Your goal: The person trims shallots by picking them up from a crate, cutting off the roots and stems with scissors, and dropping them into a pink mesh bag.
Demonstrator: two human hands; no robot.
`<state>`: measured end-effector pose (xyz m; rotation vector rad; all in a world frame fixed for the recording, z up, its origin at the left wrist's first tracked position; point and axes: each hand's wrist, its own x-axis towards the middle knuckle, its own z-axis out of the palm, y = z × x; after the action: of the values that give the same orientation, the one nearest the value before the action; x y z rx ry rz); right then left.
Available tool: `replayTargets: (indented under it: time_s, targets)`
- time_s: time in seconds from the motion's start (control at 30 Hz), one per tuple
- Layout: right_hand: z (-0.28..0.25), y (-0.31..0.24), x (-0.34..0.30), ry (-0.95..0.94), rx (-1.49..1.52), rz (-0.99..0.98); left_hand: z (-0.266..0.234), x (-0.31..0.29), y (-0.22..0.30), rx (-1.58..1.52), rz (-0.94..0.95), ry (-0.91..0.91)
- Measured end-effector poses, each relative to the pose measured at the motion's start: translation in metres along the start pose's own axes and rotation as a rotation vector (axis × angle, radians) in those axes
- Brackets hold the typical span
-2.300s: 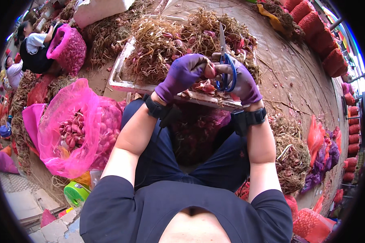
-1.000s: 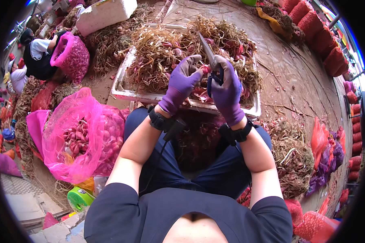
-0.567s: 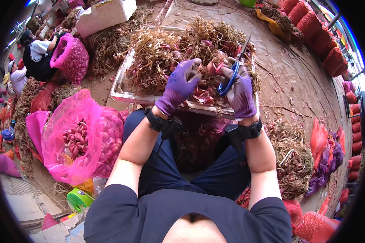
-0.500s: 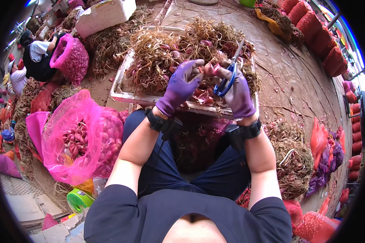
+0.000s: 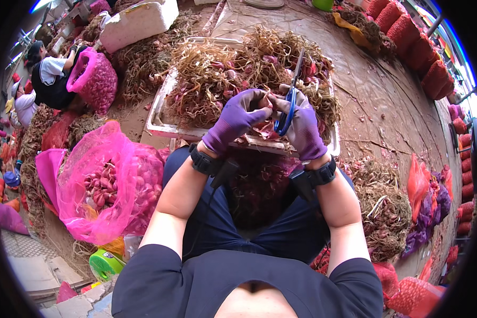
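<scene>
Both my hands wear purple gloves. My left hand [image 5: 239, 117] has its fingers curled round a shallot [image 5: 268, 102], which is partly hidden by the glove. Close beside it, my right hand [image 5: 305, 123] grips a pair of scissors with blue handles [image 5: 286, 114]; the blades point up and away from me. My right fingertips are near the shallot too. Under and beyond my hands, a white foam tray [image 5: 169, 131] carries a heap of shallots with dry, straw-coloured stems [image 5: 212, 87]. Loose reddish skins lie at its near edge.
To my left stands an open pink mesh bag [image 5: 93, 214] of shallots. A heap of dry stems [image 5: 379, 204] lies at right, and full red sacks [image 5: 403, 37] line the far right. A person [image 5: 50, 74] sits at far left by another pink bag [image 5: 96, 79].
My hands have drawn closer together and slightly nearer to me. My left fingers have closed round the shallot. The scissors now point more straight up.
</scene>
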<state>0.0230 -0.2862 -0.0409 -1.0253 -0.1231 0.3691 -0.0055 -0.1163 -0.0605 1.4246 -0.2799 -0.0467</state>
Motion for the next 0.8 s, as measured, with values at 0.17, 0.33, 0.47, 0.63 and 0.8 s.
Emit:
replayTargets:
  time_s: [0.17, 0.33, 0.47, 0.63, 0.8]
  targets:
    - [-0.003, 0.003, 0.005, -0.027, 0.015, 0.001, -0.002, -0.001, -0.005, 0.168, 0.002, 0.037]
    - [0.002, 0.007, 0.005, 0.033, -0.041, -0.06, 0.0, 0.002, -0.011, 0.148, 0.036, 0.108]
    - [0.0, 0.009, 0.008, 0.081, 0.035, -0.11, -0.001, 0.009, -0.017, 0.3, 0.428, 0.1]
    - [0.001, -0.01, 0.005, 0.185, 0.129, -0.043, 0.001, 0.009, -0.001, 1.086, 0.681, 0.169]
    - [-0.009, -0.02, -0.001, -0.047, 0.16, -0.055, 0.001, 0.007, -0.018, 0.989, 0.419, 0.329]
